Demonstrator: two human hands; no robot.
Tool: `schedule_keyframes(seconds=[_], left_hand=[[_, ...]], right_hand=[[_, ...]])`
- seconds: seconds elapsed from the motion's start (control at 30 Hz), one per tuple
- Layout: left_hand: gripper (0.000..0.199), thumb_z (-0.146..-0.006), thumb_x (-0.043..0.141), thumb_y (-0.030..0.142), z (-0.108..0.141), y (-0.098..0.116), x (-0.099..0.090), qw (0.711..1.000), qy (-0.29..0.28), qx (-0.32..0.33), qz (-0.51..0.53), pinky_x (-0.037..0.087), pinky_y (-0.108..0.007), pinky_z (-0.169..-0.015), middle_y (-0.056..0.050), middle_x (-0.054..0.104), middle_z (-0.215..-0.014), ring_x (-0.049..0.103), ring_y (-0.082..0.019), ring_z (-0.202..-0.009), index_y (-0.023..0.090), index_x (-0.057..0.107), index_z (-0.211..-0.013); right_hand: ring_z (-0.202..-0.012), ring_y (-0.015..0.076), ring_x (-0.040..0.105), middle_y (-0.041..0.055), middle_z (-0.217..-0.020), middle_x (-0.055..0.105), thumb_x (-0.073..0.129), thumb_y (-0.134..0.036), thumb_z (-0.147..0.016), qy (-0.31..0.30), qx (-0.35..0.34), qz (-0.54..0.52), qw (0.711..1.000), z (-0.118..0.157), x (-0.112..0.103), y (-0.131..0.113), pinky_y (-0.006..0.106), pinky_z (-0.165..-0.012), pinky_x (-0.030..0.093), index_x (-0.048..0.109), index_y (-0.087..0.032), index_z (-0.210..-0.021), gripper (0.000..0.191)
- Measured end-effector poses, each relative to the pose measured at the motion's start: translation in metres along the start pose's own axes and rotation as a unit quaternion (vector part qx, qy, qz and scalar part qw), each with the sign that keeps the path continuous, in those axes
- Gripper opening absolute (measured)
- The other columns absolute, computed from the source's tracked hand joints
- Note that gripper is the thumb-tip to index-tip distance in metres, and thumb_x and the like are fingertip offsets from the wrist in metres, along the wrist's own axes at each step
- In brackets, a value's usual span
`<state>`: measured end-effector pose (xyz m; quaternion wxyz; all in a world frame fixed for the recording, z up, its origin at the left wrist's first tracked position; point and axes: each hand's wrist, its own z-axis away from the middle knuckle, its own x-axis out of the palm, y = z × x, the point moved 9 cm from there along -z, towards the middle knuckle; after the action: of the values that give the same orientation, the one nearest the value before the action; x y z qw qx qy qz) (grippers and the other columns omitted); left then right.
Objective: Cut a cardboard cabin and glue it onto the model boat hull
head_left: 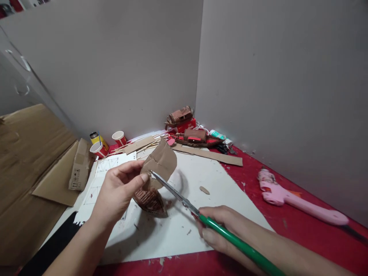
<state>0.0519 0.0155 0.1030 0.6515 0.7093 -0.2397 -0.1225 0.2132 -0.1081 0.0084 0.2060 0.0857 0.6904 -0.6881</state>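
My left hand (117, 188) pinches a creased piece of brown cardboard (162, 161) between thumb and fingers, holding it up over the white sheet. In my right hand (218, 230) is a pair of scissors (227, 232) with green handles. Their blades point up and left, and the tips meet the cardboard's lower part beside my left thumb. Behind and below the cardboard, a brown ridged model boat hull (149, 201) rests on the sheet, partly covered. To the right lies a small cardboard offcut (204, 190).
A white paper sheet (230, 207) covers much of the red table (301, 230). A pink glue gun (299, 199) lies right. Two model boats (195, 137), thin sticks, a cardboard strip (212, 155) and paper cups (99, 149) line the back. Large cardboard (31, 161) leans at left.
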Motion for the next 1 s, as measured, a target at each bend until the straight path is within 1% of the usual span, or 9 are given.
schedule_keyframes(seconds=[0.17, 0.23, 0.33, 0.43, 0.6, 0.7, 0.87, 0.93, 1.0], left_hand=[[0.019, -0.076, 0.082, 0.015, 0.001, -0.002, 0.0, 1.0, 0.002, 0.01, 0.003, 0.056, -0.012, -0.072, 0.0, 0.081, -0.091, 0.072, -0.008, -0.079, 0.025, 0.081, -0.091], [0.018, -0.076, 0.082, 0.016, 0.001, -0.003, 0.001, 1.0, -0.001, 0.006, 0.007, 0.056, -0.013, -0.071, 0.0, 0.081, -0.09, 0.072, -0.009, -0.078, 0.025, 0.082, -0.09], [0.016, -0.075, 0.082, 0.015, 0.001, -0.003, 0.001, 1.0, 0.011, 0.008, 0.008, 0.055, -0.013, -0.064, 0.0, 0.081, -0.087, 0.07, -0.008, -0.071, 0.025, 0.082, -0.088], [0.014, -0.076, 0.081, 0.016, 0.001, -0.002, 0.002, 1.0, 0.019, 0.012, 0.004, 0.053, -0.012, -0.058, 0.0, 0.08, -0.084, 0.067, -0.007, -0.066, 0.025, 0.082, -0.087], [0.014, -0.075, 0.08, 0.015, 0.002, -0.002, 0.004, 0.999, 0.032, 0.011, 0.013, 0.057, -0.017, -0.067, 0.001, 0.079, -0.083, 0.071, -0.011, -0.074, 0.024, 0.081, -0.085], [0.012, -0.075, 0.08, 0.016, 0.004, -0.001, 0.006, 1.0, 0.026, 0.008, 0.014, 0.057, -0.018, -0.068, -0.001, 0.079, -0.081, 0.071, -0.012, -0.073, 0.022, 0.081, -0.085], [0.013, -0.071, 0.083, 0.019, 0.005, -0.001, 0.008, 0.999, 0.01, -0.004, 0.039, 0.058, -0.023, -0.067, -0.004, 0.078, -0.079, 0.07, -0.015, -0.071, 0.018, 0.079, -0.084], [0.014, -0.07, 0.083, 0.019, 0.005, 0.0, 0.009, 0.999, 0.002, -0.007, 0.051, 0.058, -0.025, -0.066, -0.005, 0.078, -0.079, 0.07, -0.016, -0.07, 0.017, 0.079, -0.083], [0.013, -0.07, 0.083, 0.019, 0.005, 0.002, 0.01, 0.998, -0.008, -0.01, 0.062, 0.058, -0.025, -0.067, -0.005, 0.078, -0.079, 0.071, -0.016, -0.07, 0.017, 0.079, -0.083]], right_hand=[[-0.065, 0.0183, 0.051, 0.0033, -0.072, 0.059, 0.044, -0.071, -0.089, 0.004, -0.003, 0.031, 1.0, 0.001, 0.002, -0.008, 0.026, -0.057, 0.044, 0.065, -0.021, -0.079, 0.055], [-0.067, 0.0192, 0.053, 0.0044, -0.074, 0.061, 0.043, -0.071, -0.089, 0.014, 0.007, 0.04, 0.999, 0.002, 0.001, -0.008, 0.027, -0.058, 0.045, 0.066, -0.021, -0.079, 0.056], [-0.07, 0.0197, 0.056, 0.0046, -0.078, 0.064, 0.046, -0.071, -0.088, 0.03, 0.022, 0.054, 0.998, 0.004, -0.001, -0.005, 0.027, -0.06, 0.048, 0.067, -0.02, -0.081, 0.055], [-0.072, 0.0208, 0.057, 0.0051, -0.079, 0.064, 0.04, -0.072, -0.089, 0.016, 0.021, 0.084, 0.996, 0.005, 0.002, -0.003, 0.03, -0.065, 0.05, 0.066, -0.02, -0.084, 0.058], [-0.087, 0.0251, 0.06, 0.0095, -0.096, 0.067, 0.041, -0.072, -0.09, 0.023, 0.016, 0.078, 0.997, 0.006, 0.002, 0.002, 0.035, -0.08, 0.051, 0.066, -0.019, -0.103, 0.06], [-0.077, 0.0206, 0.055, 0.0052, -0.085, 0.062, 0.04, -0.074, -0.089, 0.018, 0.015, 0.049, 0.999, 0.004, 0.004, 0.001, 0.031, -0.072, 0.049, 0.064, -0.019, -0.091, 0.06], [-0.061, 0.0129, 0.033, -0.0034, -0.066, 0.037, 0.038, -0.078, -0.087, -0.013, 0.013, -0.013, 1.0, -0.001, 0.013, -0.007, 0.024, -0.055, 0.035, 0.045, -0.021, -0.07, 0.06], [-0.061, 0.0129, 0.03, -0.004, -0.064, 0.032, 0.042, -0.081, -0.084, -0.006, 0.014, -0.031, 0.999, -0.002, 0.012, -0.012, 0.024, -0.054, 0.033, 0.041, -0.021, -0.067, 0.062], [-0.061, 0.0141, 0.033, -0.0031, -0.063, 0.033, 0.047, -0.083, -0.079, 0.005, 0.015, -0.043, 0.999, -0.001, 0.01, -0.017, 0.024, -0.054, 0.035, 0.046, -0.021, -0.065, 0.063]])
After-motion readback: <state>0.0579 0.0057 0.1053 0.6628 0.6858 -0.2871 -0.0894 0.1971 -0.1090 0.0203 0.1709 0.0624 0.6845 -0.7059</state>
